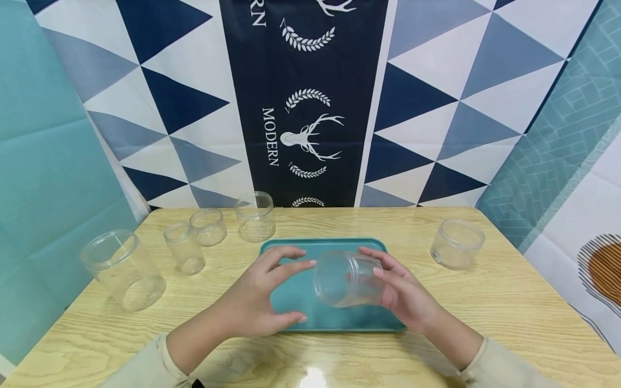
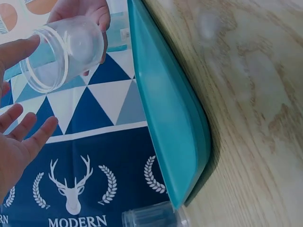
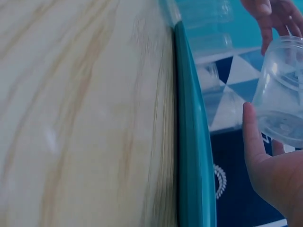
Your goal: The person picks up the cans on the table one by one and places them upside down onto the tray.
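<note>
A clear plastic jar (image 1: 349,279) lies on its side in the air over the teal tray (image 1: 310,322), its threaded mouth toward the left. My right hand (image 1: 405,288) grips it around the base end, thumb and fingers on opposite sides. Beside the mouth, my left hand (image 1: 274,291) is spread with the fingers apart and the thumb below. In the left wrist view one left fingertip overlaps the rim of the jar (image 2: 64,54). The right wrist view shows the right thumb along the base of the jar (image 3: 281,94).
On the left of the wooden table (image 1: 233,358) stand a large clear jar (image 1: 123,272), a narrow jar (image 1: 184,249), a short jar (image 1: 208,227) and a wider jar (image 1: 255,216). Another short jar (image 1: 457,244) stands at the right. A patterned cloth (image 1: 194,108) hangs behind.
</note>
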A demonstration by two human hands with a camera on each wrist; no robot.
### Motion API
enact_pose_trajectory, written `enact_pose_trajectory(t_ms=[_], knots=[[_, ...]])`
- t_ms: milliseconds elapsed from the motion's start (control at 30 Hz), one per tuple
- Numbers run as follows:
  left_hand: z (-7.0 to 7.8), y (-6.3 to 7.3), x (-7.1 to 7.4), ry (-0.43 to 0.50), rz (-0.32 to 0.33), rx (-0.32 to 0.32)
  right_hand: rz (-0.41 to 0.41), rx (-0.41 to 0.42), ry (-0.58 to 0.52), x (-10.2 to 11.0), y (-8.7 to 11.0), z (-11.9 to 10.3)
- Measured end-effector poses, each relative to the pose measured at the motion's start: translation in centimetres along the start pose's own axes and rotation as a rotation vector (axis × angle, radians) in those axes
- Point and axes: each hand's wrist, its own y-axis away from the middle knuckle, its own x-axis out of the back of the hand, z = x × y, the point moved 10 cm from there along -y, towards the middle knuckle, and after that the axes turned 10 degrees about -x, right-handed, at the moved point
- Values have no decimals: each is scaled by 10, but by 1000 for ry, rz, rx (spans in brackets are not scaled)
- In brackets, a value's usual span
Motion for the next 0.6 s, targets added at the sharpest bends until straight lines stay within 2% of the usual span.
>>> enact_pose_trajectory(t_ms=[267, 400, 600], knots=[[-6, 9, -1, 3, -1, 40, 20, 37, 65, 18, 9, -16], [-10, 15, 0, -13, -10, 85, 28, 65, 128, 25, 12, -26], [-20, 24, 2, -38, -19, 161, 94, 73, 225, 39, 16, -37]])
